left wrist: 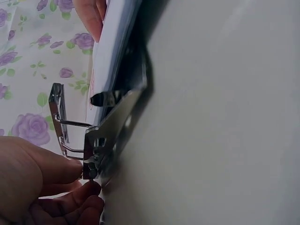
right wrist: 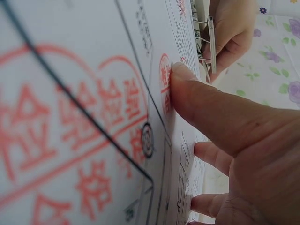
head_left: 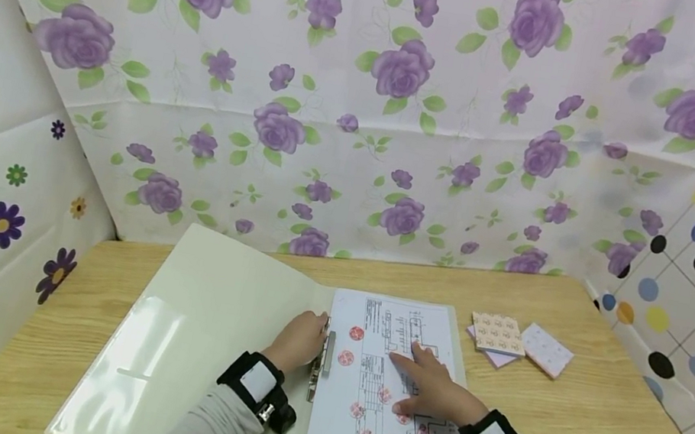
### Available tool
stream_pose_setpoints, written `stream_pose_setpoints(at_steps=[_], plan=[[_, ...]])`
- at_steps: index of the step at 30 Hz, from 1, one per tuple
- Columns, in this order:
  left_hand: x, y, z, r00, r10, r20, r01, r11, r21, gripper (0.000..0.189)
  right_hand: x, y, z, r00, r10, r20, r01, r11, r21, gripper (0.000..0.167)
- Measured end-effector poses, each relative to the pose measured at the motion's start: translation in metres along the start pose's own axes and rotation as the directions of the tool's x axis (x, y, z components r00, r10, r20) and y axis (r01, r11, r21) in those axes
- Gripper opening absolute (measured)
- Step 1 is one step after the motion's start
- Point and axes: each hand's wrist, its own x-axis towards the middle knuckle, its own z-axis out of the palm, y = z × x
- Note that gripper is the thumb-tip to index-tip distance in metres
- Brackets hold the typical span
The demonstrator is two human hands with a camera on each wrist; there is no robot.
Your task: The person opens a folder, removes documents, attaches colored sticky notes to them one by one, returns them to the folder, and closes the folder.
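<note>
An open pale ring-binder folder (head_left: 203, 323) lies on the table, with a stack of printed sheets (head_left: 332, 416) bearing red stamps on its right half. Along the spine runs a metal binder clip (left wrist: 110, 126) with rings and a pressing bar. My left hand (head_left: 296, 340) is at the far end of this clip; in the left wrist view its thumb and fingers pinch the clip's end. My right hand (head_left: 435, 392) lies on the top sheet with its fingers spread, thumb and fingertips touching the paper.
To the right of the folder lie several small patterned pads, one tan (head_left: 498, 333) and one whitish (head_left: 546, 350). The wooden table (head_left: 589, 430) ends at a floral curtain (head_left: 362, 134) behind. Patterned cloths hang at left and right.
</note>
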Motion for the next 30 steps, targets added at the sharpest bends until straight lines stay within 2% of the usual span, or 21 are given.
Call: stream_pose_setpoints(at_steps=[3, 8, 14, 17, 20, 23, 27, 30], plan=[[-0.001, 0.000, 0.000, 1.000, -0.001, -0.005, 0.001, 1.000, 0.011, 0.039, 0.000, 0.000, 0.000, 1.000, -0.005, 0.000, 0.005, 1.000, 0.001, 0.082], [-0.002, 0.001, -0.002, 1.000, -0.022, 0.004, 0.022, 0.999, -0.035, 0.038, 0.001, 0.001, 0.001, 1.000, -0.023, 0.001, 0.023, 1.000, -0.007, 0.082], [-0.004, 0.001, -0.007, 0.999, 0.039, -0.031, -0.042, 0.994, -0.103, 0.015, 0.000, 0.003, 0.001, 1.000, -0.025, -0.002, 0.025, 1.000, 0.008, 0.081], [-0.006, 0.000, -0.007, 0.996, 0.061, -0.063, -0.069, 0.988, -0.138, 0.015, -0.001, 0.003, 0.000, 0.999, -0.035, -0.009, 0.036, 0.999, 0.020, 0.080], [-0.008, 0.001, -0.007, 0.995, 0.049, -0.085, -0.062, 0.985, -0.160, 0.015, -0.004, 0.004, -0.002, 0.999, -0.042, -0.031, 0.043, 0.999, 0.027, 0.078], [-0.009, 0.003, -0.009, 0.994, 0.021, -0.110, -0.042, 0.981, -0.189, 0.024, -0.008, 0.004, -0.006, 0.996, -0.027, -0.080, 0.027, 1.000, 0.001, 0.074], [-0.010, 0.006, -0.011, 0.990, -0.017, -0.140, -0.018, 0.969, -0.246, 0.030, -0.016, 0.008, -0.014, 0.987, 0.043, -0.153, -0.042, 0.999, 0.007, 0.069], [-0.012, 0.008, -0.014, 0.986, -0.045, -0.158, 0.000, 0.962, -0.274, 0.027, -0.024, 0.012, -0.022, 0.979, 0.100, -0.179, -0.088, 0.993, 0.073, 0.067]])
